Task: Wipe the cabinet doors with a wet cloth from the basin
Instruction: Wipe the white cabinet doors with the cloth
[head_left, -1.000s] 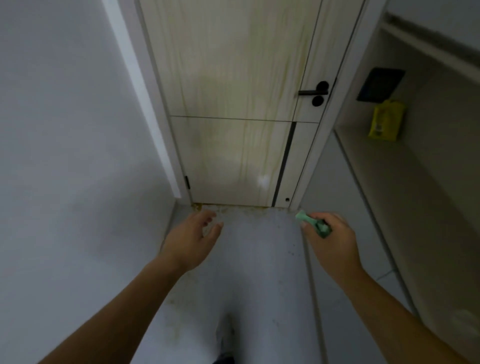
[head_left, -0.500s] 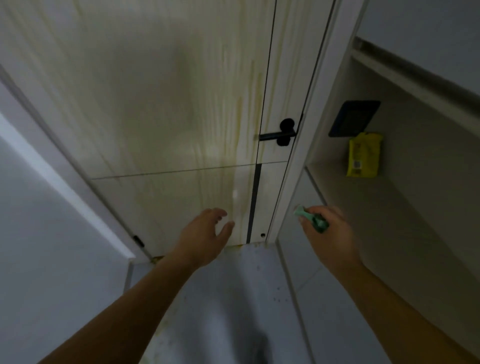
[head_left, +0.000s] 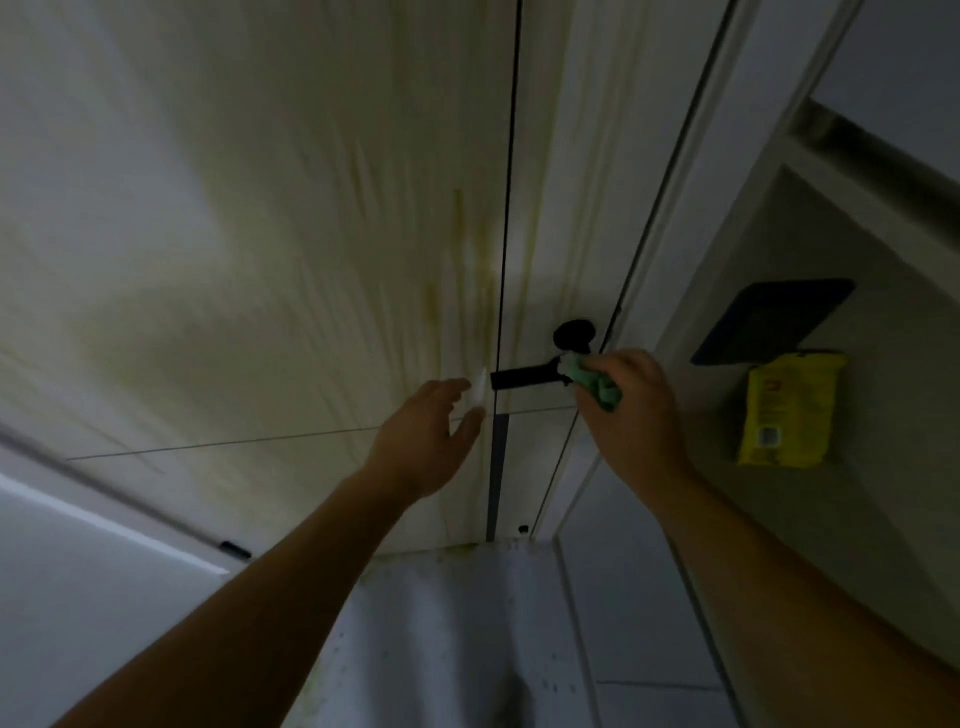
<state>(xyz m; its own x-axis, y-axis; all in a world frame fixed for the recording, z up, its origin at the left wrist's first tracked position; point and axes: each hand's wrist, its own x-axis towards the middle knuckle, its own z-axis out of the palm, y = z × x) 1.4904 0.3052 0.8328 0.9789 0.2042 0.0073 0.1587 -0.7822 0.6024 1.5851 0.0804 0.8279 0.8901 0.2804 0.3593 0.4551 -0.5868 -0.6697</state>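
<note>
A pale wood-grain door (head_left: 311, 234) with yellowish streaks fills the view ahead. Its black lever handle (head_left: 524, 378) sits at mid-height near the right edge, with a black round knob (head_left: 574, 335) just above. My right hand (head_left: 631, 415) is shut on a small bunched green cloth (head_left: 597, 385), which touches the inner end of the lever. My left hand (head_left: 431, 441) hovers with fingers apart just left of the lever's tip, close to the door surface, holding nothing.
To the right of the white door frame (head_left: 670, 260) is an open shelf niche holding a yellow packet (head_left: 787, 410) and a dark flat panel (head_left: 769, 322). A grey wall (head_left: 78, 597) stands at left. Speckled grey floor (head_left: 457, 634) lies below.
I have come closer to the door and the view has tilted up. My right hand rose with the cloth to the door handle. My left hand rose towards the door beside it.
</note>
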